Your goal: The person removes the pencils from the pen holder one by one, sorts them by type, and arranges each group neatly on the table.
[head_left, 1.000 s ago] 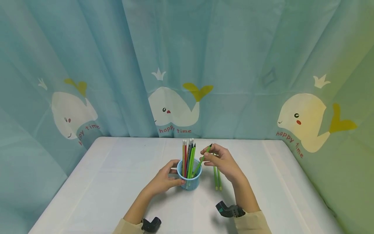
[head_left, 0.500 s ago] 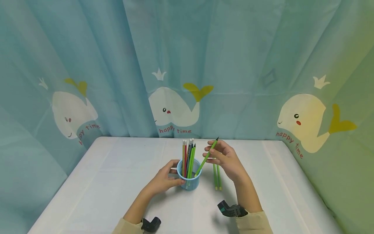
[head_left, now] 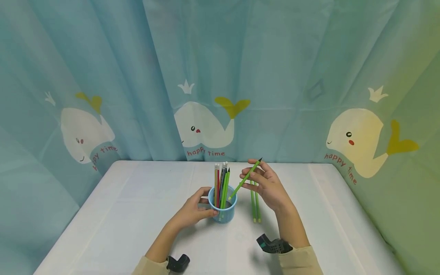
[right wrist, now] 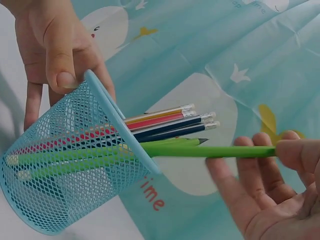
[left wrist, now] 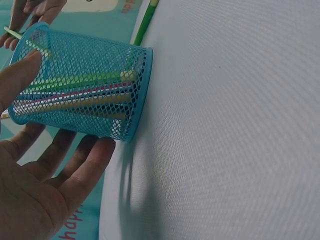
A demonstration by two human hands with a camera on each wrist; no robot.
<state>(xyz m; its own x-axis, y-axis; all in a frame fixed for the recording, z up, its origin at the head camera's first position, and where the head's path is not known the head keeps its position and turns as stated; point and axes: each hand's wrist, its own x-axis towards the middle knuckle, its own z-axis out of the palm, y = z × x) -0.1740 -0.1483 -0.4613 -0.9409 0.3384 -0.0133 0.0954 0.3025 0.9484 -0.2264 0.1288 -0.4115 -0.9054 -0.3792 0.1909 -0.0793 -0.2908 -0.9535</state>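
Note:
A light-blue mesh pencil cup [head_left: 227,217] stands on the white table, steadied by my left hand [head_left: 190,210], whose thumb and fingers curve around its left side. Inside it lean several pencils [head_left: 221,187], some dark, one red, one yellowish, some green. My right hand [head_left: 273,191] pinches a green pencil [head_left: 245,178] between thumb and fingers. That pencil slants with its dark point up to the right and its pale lower end at the cup's mouth. In the right wrist view, the held pencil [right wrist: 215,151] crosses the cup's rim [right wrist: 127,137].
Two green pencils [head_left: 253,208] lie side by side on the table, right of the cup, partly behind my right hand. The white table [head_left: 144,198] ends at a blue curtain [head_left: 275,76] printed with whales. Dark camera mounts [head_left: 275,245] sit on both wrists.
My right hand has moved up and to the right, drawing the green pencil's lower end from deeper in the cup toward its mouth. The left hand and the cup have stayed put.

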